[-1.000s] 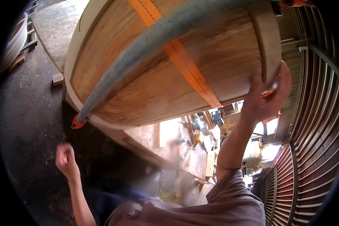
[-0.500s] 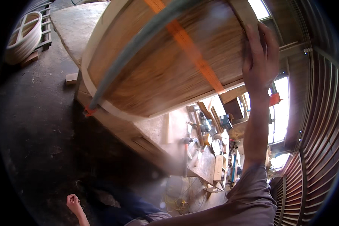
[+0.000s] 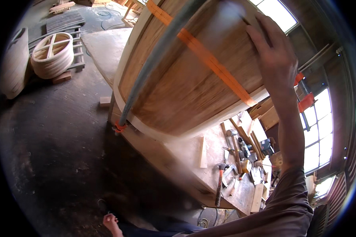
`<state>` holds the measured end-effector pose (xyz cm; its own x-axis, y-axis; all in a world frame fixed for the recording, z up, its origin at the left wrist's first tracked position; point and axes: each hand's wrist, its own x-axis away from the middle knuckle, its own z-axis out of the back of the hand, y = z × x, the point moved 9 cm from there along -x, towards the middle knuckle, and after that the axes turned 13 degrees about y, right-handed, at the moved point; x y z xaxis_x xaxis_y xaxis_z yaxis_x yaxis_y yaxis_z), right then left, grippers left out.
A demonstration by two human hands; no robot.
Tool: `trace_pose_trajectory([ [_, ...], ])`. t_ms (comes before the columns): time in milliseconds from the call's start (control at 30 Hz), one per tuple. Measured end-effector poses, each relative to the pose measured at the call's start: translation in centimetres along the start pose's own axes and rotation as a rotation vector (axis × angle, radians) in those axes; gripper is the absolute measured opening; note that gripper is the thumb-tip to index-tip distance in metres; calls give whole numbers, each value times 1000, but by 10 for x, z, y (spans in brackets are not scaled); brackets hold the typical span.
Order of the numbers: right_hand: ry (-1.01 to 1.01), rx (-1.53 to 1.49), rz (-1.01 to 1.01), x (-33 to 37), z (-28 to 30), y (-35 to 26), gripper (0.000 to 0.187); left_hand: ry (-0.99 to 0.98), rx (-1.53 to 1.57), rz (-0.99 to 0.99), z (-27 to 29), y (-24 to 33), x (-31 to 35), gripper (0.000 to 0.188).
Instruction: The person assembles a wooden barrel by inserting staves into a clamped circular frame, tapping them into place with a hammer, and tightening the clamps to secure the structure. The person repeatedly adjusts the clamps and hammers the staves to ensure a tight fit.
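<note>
My right hand (image 3: 279, 55), fingers spread, at the curved wooden panel (image 3: 178, 91); left hand (image 3: 111, 221), grip too small to tell; orange strap (image 3: 208, 59) and grey pipe clamp (image 3: 153, 65), apparently placed to bind it.

Head cam (wide fisheye) looks down, R hand (image 3: 279, 55) near, workbench (image 3: 188, 156) farther.

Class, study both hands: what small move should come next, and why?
Perhaps bring the left hand up to steady the wooden panel: only the right hand is at it, near its upper right edge, while the left hangs low, apart.
</note>
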<state>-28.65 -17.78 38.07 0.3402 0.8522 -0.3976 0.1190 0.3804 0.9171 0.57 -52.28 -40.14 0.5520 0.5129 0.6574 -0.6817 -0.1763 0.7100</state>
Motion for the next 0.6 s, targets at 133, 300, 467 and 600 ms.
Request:
trace_pose_trajectory([
  [133,17,12,-29,-5,7,-6,31,95,114,162,-29,-50,42,11],
  [300,89,-88,-67,3,8,9,27,41,230,136,-37,-63,65,11],
  [467,190,-136,-62,13,12,15,20,109,227,155,-9,-87,63,10],
  [600,118,-116,-117,34,22,13,18,149,343,176,15,-66,90,7],
])
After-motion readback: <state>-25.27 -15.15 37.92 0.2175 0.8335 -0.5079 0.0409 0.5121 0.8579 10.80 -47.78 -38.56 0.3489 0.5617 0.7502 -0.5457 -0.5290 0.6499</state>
